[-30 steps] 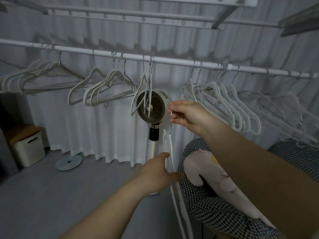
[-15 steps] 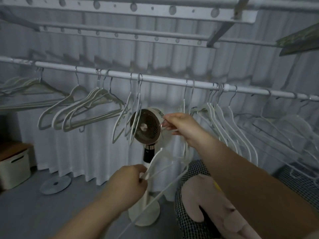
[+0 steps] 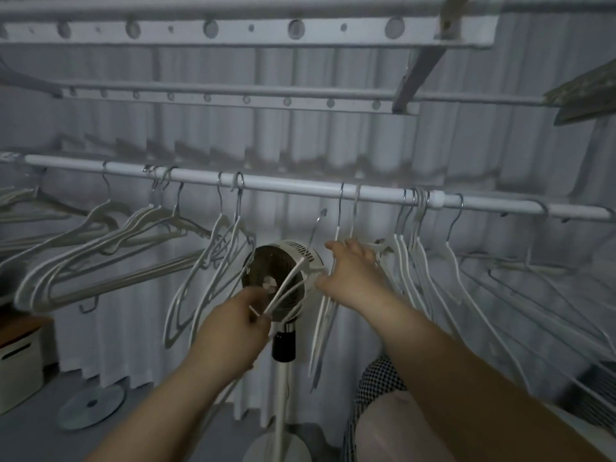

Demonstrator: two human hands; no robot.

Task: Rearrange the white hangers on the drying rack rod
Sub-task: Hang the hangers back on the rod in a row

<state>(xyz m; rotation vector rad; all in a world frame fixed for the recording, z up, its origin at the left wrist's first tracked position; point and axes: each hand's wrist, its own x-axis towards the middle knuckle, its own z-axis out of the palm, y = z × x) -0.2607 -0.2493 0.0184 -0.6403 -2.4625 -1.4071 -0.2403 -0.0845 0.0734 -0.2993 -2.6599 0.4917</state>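
Observation:
A white rod (image 3: 300, 189) crosses the view with several white hangers on it: a splayed bunch at the left (image 3: 100, 238), a pair (image 3: 216, 261) left of centre, two thin ones (image 3: 346, 215) at the centre and a tight bunch (image 3: 416, 255) at the right. My left hand (image 3: 233, 325) grips the arms of a loose white hanger (image 3: 286, 285), tilted up to the right. Its metal hook (image 3: 318, 219) is free, just below the rod. My right hand (image 3: 350, 275) has its fingers stretched out against the two central hangers.
A standing fan (image 3: 293, 251) is right behind both hands, on a white pole. Perforated rack bars (image 3: 233, 28) run overhead. A storage box (image 3: 16, 361) and a round disc (image 3: 90, 406) lie at the lower left. Checked fabric (image 3: 376, 378) is at the lower right, before a white curtain.
My left hand has lifted the loose hanger from low down up towards the rod. My right hand has let go of its hook and moved right to the hanging hangers. The view tilted up.

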